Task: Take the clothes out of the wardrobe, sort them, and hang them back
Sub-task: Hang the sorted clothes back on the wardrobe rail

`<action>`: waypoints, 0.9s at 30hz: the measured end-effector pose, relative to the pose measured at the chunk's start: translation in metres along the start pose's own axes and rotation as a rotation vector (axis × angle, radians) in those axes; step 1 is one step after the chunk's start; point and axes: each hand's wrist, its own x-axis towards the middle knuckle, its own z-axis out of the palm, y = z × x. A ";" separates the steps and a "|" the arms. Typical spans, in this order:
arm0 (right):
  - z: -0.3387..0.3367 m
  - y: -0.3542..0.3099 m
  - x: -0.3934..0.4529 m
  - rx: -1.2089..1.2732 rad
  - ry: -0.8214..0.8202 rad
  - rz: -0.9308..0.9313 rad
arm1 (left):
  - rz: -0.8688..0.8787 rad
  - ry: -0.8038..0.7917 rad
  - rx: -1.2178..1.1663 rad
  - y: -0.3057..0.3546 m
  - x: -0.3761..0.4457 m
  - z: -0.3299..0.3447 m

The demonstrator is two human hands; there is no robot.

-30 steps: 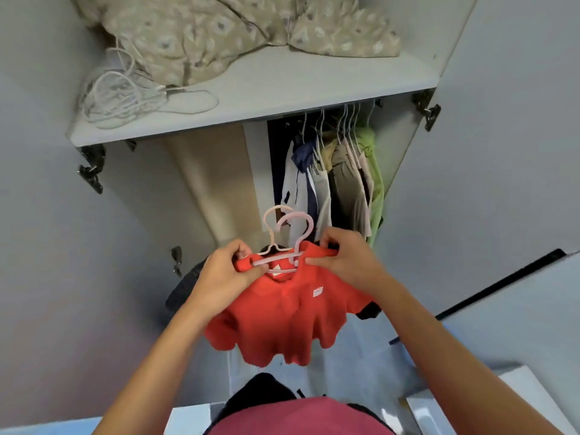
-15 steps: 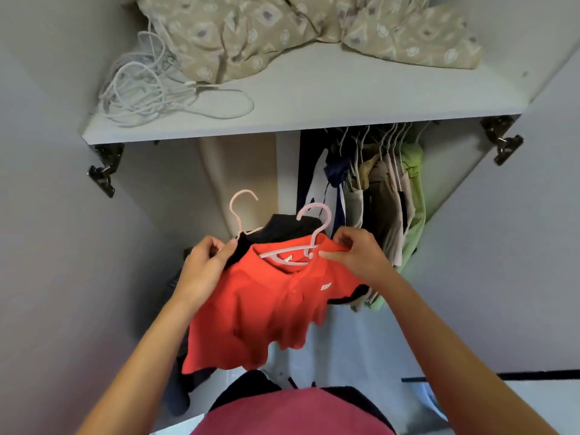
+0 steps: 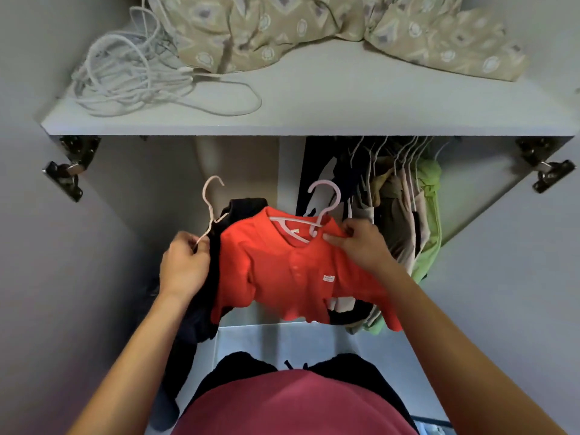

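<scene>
A small bright orange-red short-sleeved shirt (image 3: 292, 268) with a buttoned placket and a little white label hangs on a pale pink plastic hanger (image 3: 317, 215) in front of the open wardrobe, below the front edge of its white shelf (image 3: 314, 98). The right hand (image 3: 361, 246) is pinched shut on the shirt's shoulder and the hanger beside the collar. The left hand (image 3: 185, 265) is closed on the arm of a second thin pale pink hanger (image 3: 211, 208), which carries a black garment (image 3: 216, 246) lying partly behind the orange-red shirt and trailing down past the left forearm. Behind the right hand, at the right end of the space under the shelf, a tight row of hanging clothes (image 3: 405, 202) in dark blue, beige and light green fills the rail. On the shelf, a loose coil of white cord (image 3: 131, 73) lies near the left corner, and a crumpled beige patterned fabric (image 3: 314, 23) spreads along the back edge.
</scene>
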 end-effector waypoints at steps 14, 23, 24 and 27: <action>0.016 -0.009 0.069 0.236 0.115 -0.136 | 0.083 0.066 -0.138 0.020 0.039 0.056; 0.001 -0.030 0.103 0.217 0.333 -0.156 | 0.166 0.109 -0.176 0.038 0.051 0.068; -0.002 -0.032 0.108 0.195 0.362 -0.140 | 0.171 0.106 -0.174 0.041 0.051 0.070; -0.009 -0.035 0.125 0.114 0.409 -0.097 | 0.188 0.087 -0.162 0.051 0.052 0.078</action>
